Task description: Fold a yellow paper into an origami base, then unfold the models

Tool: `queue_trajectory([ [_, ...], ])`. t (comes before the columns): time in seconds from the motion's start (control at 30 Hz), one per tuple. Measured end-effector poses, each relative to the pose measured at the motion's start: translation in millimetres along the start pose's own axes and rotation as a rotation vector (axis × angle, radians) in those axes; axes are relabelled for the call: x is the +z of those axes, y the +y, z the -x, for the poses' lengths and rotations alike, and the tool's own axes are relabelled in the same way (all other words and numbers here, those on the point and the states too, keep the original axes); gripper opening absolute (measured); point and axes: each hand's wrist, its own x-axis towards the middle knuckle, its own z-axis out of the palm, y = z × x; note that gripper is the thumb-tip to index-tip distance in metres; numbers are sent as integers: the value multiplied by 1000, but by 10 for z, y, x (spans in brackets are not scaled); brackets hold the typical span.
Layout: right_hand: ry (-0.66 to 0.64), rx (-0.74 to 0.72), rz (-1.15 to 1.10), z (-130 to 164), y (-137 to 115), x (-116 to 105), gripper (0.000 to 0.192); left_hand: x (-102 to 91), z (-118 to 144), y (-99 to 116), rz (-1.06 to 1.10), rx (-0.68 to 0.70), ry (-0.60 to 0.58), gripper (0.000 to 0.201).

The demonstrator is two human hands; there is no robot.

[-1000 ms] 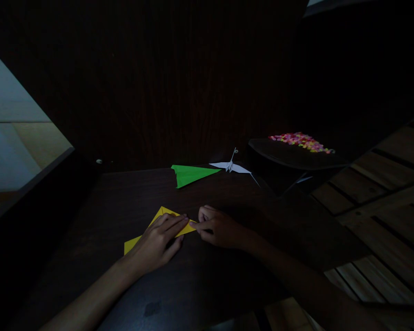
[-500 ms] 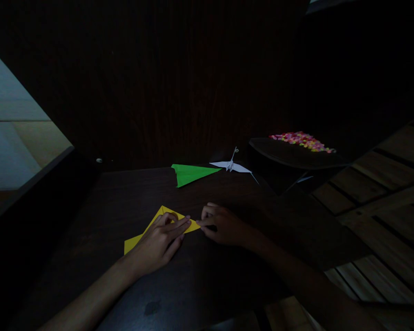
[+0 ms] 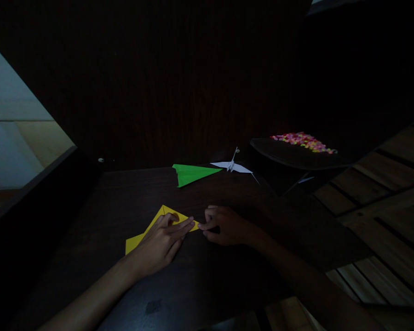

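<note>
On yellow paper [image 3: 165, 217], left hand [image 3: 162, 241]

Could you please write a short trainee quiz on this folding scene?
1. True or false: the left hand lies flat on the yellow paper.
2. Which lies nearer the hands: A the green plane, or B the white crane?
3. Fill in: the right hand touches the yellow paper at its ____ tip.

Key
1. True; its fingers press the sheet to the table.
2. A; the plane lies just beyond the hands, with the crane at its right end, farther off.
3. Right; the fingertips meet the paper's pointed right end.
</note>
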Motion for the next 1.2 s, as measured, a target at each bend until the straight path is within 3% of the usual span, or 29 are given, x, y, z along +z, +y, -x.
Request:
queue_trajectory([
  [0.27,22,14,93,-15,0,38,26,-22,33,40,-71,1,-32,56],
  [0.57,35,-143,256,-10,11,118,26,-8,38,85,-160,17,-19,53],
  [0.8,23,-137,230,23,-16,53,21,-4,24,92,-182,47,-4,53],
  [0.97,35,-131,62,44,-2,31,16,-6,26,90,-177,59,-8,55],
  [1.07,89,-86,-49,44,13,23,24,-18,28,120,-144,75,-19,55],
  [1.2,272,13,-97,15,36,30,32,-45,32,186,-78,127,-27,50],
])
